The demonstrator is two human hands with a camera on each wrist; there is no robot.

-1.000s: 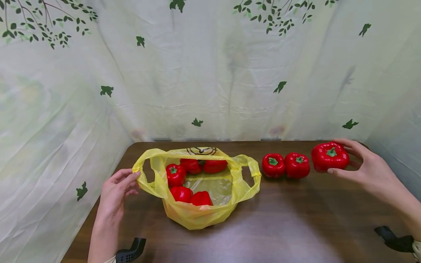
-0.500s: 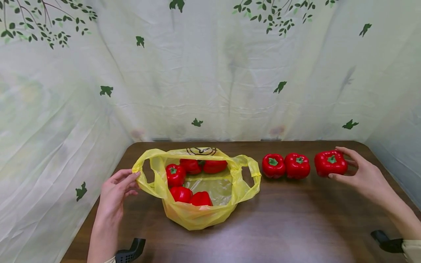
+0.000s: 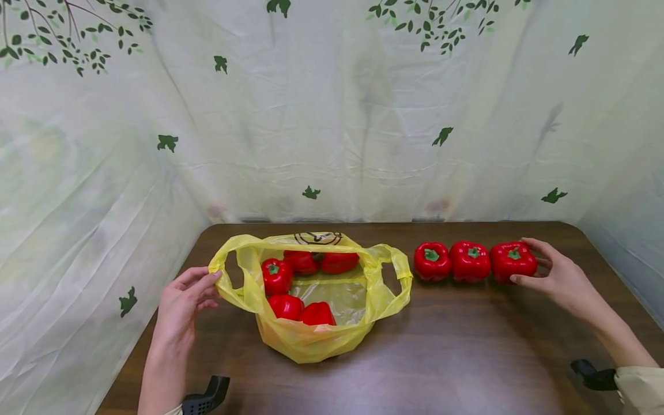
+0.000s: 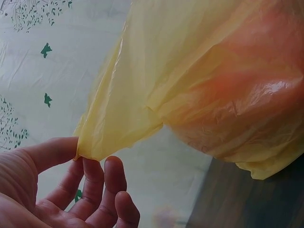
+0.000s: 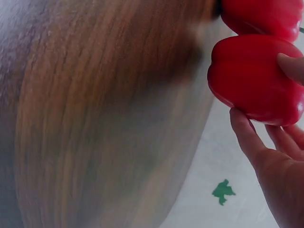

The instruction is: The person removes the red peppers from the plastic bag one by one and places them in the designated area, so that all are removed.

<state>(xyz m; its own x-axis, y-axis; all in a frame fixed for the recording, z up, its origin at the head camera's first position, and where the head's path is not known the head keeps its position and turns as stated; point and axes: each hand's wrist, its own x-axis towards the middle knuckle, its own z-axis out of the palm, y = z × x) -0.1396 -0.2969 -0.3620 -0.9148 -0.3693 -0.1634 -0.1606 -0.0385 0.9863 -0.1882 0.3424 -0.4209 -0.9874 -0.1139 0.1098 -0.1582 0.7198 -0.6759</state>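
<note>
My left hand (image 3: pixel 181 305) pinches the left handle of a yellow plastic bag (image 3: pixel 316 346) between thumb and fingers; the left wrist view shows the thin film (image 4: pixel 118 118) held at the fingertips. Several red bell peppers lie inside the open bag, among them one with a green stem (image 3: pixel 277 276). On the right, my right hand (image 3: pixel 562 285) holds a red bell pepper (image 3: pixel 510 264) at its right side, thumb in front and fingers behind. That pepper stands upright at the right end of a row, beside the middle pepper (image 3: pixel 469 262) and the left pepper (image 3: pixel 432 262).
The brown wooden table (image 3: pixel 441 357) carries the bag and the row of peppers. Behind it hangs a pale curtain (image 3: pixel 332 115) with green leaf prints, which also closes in the left and right sides.
My right hand has brought its pepper down and then left, up to the two standing peppers. My left hand and the bag have stayed in place.
</note>
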